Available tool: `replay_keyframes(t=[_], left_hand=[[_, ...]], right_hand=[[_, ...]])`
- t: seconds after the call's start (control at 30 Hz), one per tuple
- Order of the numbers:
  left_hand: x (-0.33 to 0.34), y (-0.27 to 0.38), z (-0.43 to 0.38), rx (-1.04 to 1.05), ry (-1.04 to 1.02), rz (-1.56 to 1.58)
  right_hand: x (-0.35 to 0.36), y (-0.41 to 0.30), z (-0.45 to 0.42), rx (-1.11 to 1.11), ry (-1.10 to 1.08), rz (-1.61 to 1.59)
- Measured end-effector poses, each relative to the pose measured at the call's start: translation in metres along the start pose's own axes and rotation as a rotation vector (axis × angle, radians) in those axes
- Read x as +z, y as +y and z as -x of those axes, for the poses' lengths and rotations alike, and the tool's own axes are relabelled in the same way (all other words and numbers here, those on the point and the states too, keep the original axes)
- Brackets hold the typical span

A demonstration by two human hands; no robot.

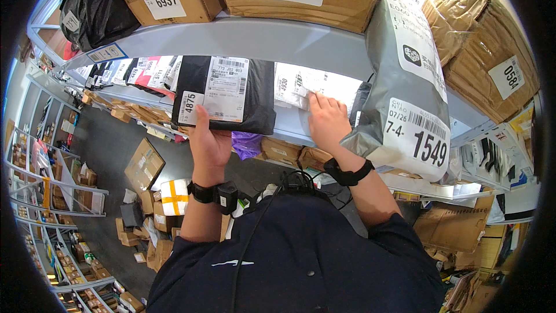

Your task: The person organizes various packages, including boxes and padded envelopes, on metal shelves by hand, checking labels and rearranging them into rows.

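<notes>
My left hand (209,148) grips a flat black plastic mailer (259,95) from below, thumb on its front face. A white shipping label (226,87) and a smaller numbered sticker cover much of that face. To the right, the fingertips of my right hand (328,117) rest on white parcels (315,83) standing in a row on the grey metal shelf (289,128). Those parcels bear numbered stickers; whether my fingers pinch one I cannot tell. Several more mailers (150,71), white, pink and black, stand on the same shelf to the left.
Cardboard boxes (299,8) sit on the shelf above. A large grey plastic mailer (406,82) overhangs close to my right forearm. Below hang a purple bag (246,144) and more boxes (280,151). Parcels (163,221) lie on the floor at left, near another shelving rack (56,202).
</notes>
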State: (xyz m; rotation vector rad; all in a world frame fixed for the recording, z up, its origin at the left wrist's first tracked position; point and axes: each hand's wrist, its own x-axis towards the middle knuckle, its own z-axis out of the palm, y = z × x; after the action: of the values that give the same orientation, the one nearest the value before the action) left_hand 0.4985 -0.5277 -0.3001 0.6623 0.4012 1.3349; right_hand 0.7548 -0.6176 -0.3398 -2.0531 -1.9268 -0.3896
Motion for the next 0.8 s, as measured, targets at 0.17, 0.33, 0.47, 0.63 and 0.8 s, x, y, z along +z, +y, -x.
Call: replay_keyframes(t=[0.17, 0.33, 0.47, 0.63, 0.8], left_hand=[[0.0, -0.003, -0.001, -0.017, -0.016, 0.008], [0.004, -0.002, 0.003, -0.028, -0.04, 0.033], [0.003, -0.007, 0.002, -0.008, -0.006, 0.005], [0.007, -0.011, 0.002, -0.037, -0.006, -0.027], [0.01, -0.016, 0.002, -0.033, -0.017, 0.001]], right_hand=[[-0.001, 0.0, 0.0, 0.02, -0.014, -0.018], [-0.014, -0.011, -0.007, 0.019, -0.075, -0.037], [-0.013, -0.004, -0.003, -0.015, -0.032, -0.09], [0.08, 0.042, 0.017, -0.15, 0.125, 0.089], [0.047, 0.016, 0.009, -0.112, 0.082, 0.136]])
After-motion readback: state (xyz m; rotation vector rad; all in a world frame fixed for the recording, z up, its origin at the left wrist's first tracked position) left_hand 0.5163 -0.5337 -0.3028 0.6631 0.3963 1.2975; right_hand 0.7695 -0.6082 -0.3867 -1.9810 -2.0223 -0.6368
